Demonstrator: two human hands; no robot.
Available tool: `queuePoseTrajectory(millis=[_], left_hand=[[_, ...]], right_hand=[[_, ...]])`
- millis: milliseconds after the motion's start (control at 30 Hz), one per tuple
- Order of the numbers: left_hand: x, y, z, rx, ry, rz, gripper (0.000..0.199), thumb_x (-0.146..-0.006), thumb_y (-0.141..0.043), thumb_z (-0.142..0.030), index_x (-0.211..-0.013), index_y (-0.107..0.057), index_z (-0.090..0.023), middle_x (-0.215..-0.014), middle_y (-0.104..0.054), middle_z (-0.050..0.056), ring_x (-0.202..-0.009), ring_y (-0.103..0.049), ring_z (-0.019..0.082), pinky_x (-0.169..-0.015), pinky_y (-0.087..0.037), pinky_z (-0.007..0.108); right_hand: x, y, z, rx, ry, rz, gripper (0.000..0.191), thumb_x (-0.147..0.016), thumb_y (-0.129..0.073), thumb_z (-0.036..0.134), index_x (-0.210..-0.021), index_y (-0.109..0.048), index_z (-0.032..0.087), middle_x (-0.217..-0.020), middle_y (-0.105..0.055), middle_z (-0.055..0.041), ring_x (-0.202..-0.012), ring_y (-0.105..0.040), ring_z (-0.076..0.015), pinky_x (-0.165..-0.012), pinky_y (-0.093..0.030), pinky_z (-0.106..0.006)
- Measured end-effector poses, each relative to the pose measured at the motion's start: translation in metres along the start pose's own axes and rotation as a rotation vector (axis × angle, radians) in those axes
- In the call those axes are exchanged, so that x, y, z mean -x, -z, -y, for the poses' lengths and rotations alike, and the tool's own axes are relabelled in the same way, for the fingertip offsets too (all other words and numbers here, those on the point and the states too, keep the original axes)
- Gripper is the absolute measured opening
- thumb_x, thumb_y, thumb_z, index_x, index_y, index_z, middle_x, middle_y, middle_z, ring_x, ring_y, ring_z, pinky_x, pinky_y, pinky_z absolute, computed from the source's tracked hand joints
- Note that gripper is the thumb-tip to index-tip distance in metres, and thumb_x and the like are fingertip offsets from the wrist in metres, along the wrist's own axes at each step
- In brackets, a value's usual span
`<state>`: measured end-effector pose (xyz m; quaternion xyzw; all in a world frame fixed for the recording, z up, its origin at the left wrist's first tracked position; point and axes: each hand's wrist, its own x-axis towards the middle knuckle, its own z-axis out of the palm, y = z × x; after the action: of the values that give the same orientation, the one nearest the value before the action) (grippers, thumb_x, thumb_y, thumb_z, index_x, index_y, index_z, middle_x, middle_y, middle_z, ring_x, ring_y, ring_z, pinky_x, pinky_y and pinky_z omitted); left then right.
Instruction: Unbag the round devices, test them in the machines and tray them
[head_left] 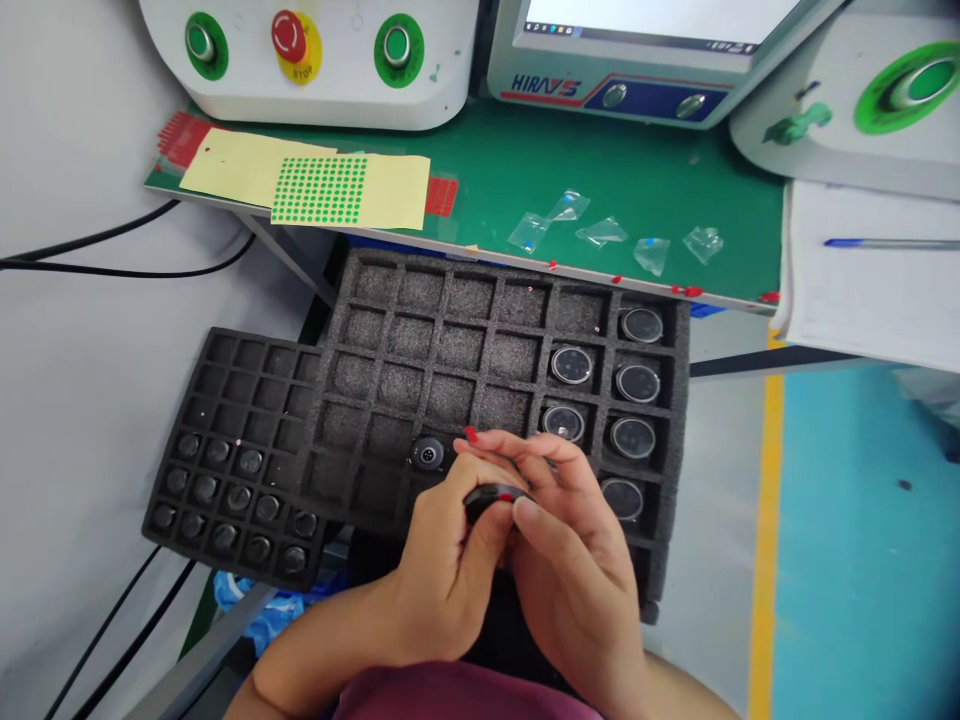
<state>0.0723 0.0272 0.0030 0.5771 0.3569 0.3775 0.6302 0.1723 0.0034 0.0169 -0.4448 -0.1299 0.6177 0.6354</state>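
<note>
Close to my body, my left hand [454, 560] grips a black round device [486, 494] that looks like a watch body, seen edge-on. My right hand [577, 560] cups its other side, the thumb pressed on the rim and the fingers stretched over the far side. A small red patch shows on the rim by the thumbs. On a right fingertip sits a small red piece of film or sticker [471, 434]. Just beyond the hands, one round device [429, 455] lies in the large black foam tray [480, 387]. My hands hide part of that tray.
Several glass-topped round devices [637, 383] fill the tray's right columns. A smaller foam tray [225, 400] holds small round parts at left. On the green bench [480, 150] lie a green dot sticker sheet [319, 190], clear film scraps [602, 232] and papers with a pen [892, 243]. A red stop button [289, 37] stands behind.
</note>
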Motion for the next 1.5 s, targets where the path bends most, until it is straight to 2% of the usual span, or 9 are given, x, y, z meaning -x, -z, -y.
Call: queuePoseTrajectory(millis=[233,433,733,833,900,1000,1067,1200,1500], left_hand=[[-0.004,0.004,-0.005,-0.261,-0.121,0.060,0.016,-0.099,-0.039,-0.023,-0.105,-0.054,-0.018,-0.097,-0.068,0.009,-0.090,-0.064,0.019,-0.080,-0.052,0.030],[-0.003,0.002,-0.003,-0.469,-0.227,0.044,0.017,-0.095,-0.043,-0.017,-0.107,-0.055,-0.019,-0.095,-0.073,0.008,-0.089,-0.069,0.019,-0.080,-0.054,0.029],[-0.009,-0.001,0.004,-0.449,-0.287,0.100,0.014,-0.095,-0.043,-0.020,-0.105,-0.054,-0.018,-0.094,-0.072,0.010,-0.086,-0.069,0.020,-0.079,-0.055,0.030],[-0.010,-0.002,0.004,-0.216,-0.112,0.110,0.013,-0.097,-0.044,-0.025,-0.100,-0.055,-0.018,-0.094,-0.070,0.010,-0.079,-0.066,0.018,-0.071,-0.055,0.029],[-0.010,-0.002,0.003,0.166,0.114,0.128,0.019,-0.098,-0.044,-0.033,-0.094,-0.054,-0.018,-0.085,-0.066,0.007,-0.063,-0.060,0.013,-0.055,-0.051,0.022],[-0.011,-0.001,0.001,0.794,0.347,0.172,0.026,-0.096,-0.046,-0.040,-0.087,-0.051,-0.017,-0.072,-0.062,0.003,-0.047,-0.050,0.008,-0.039,-0.040,0.015],[-0.012,0.000,-0.002,1.014,0.393,0.172,0.027,-0.095,-0.046,-0.040,-0.084,-0.050,-0.016,-0.069,-0.063,0.003,-0.044,-0.049,0.007,-0.037,-0.038,0.014],[-0.013,-0.002,-0.005,1.160,0.458,0.179,0.031,-0.093,-0.044,-0.042,-0.081,-0.053,-0.014,-0.064,-0.061,0.003,-0.041,-0.047,0.007,-0.034,-0.036,0.014],[-0.014,-0.007,-0.004,1.108,0.502,0.114,0.031,-0.086,-0.055,-0.045,-0.083,-0.059,-0.015,-0.057,-0.057,0.001,-0.037,-0.041,0.007,-0.031,-0.028,0.014]], right_hand=[[-0.001,-0.007,0.001,-0.012,0.003,-0.057,0.025,-0.079,-0.058,0.014,-0.098,-0.061,0.030,-0.099,-0.073,0.0028,-0.097,-0.069,-0.0160,-0.095,-0.054,-0.037],[0.000,-0.014,-0.004,-0.003,0.055,-0.178,0.020,-0.074,-0.053,0.014,-0.087,-0.058,0.028,-0.086,-0.070,0.0043,-0.085,-0.068,-0.0157,-0.081,-0.055,-0.034],[-0.001,-0.012,-0.004,-0.020,0.058,-0.272,0.008,-0.081,-0.058,0.019,-0.080,-0.060,0.028,-0.082,-0.067,0.0041,-0.078,-0.067,-0.0150,-0.075,-0.055,-0.031],[-0.001,-0.006,-0.001,-0.008,0.030,-0.241,0.001,-0.087,-0.060,0.028,-0.088,-0.061,0.029,-0.087,-0.069,0.0020,-0.079,-0.068,-0.0162,-0.074,-0.057,-0.033],[-0.001,-0.001,0.002,0.027,0.021,-0.200,0.010,-0.090,-0.059,0.037,-0.095,-0.061,0.029,-0.099,-0.071,-0.0011,-0.088,-0.069,-0.0186,-0.078,-0.057,-0.035],[0.000,0.008,0.008,0.075,0.164,-0.183,0.015,-0.088,-0.062,0.036,-0.102,-0.061,0.030,-0.113,-0.067,-0.0011,-0.105,-0.067,-0.0204,-0.093,-0.053,-0.039],[0.002,0.011,0.011,0.136,0.331,-0.176,0.021,-0.085,-0.068,0.030,-0.104,-0.060,0.031,-0.112,-0.065,0.0000,-0.102,-0.067,-0.0198,-0.095,-0.051,-0.041],[0.005,0.010,0.014,0.333,0.542,-0.105,0.033,-0.076,-0.075,0.023,-0.103,-0.059,0.033,-0.108,-0.065,-0.0036,-0.091,-0.068,-0.0243,-0.085,-0.056,-0.049],[0.003,0.003,0.013,0.301,0.504,0.000,0.042,-0.074,-0.076,0.015,-0.110,-0.061,0.034,-0.113,-0.065,-0.0032,-0.098,-0.068,-0.0260,-0.086,-0.056,-0.049]])
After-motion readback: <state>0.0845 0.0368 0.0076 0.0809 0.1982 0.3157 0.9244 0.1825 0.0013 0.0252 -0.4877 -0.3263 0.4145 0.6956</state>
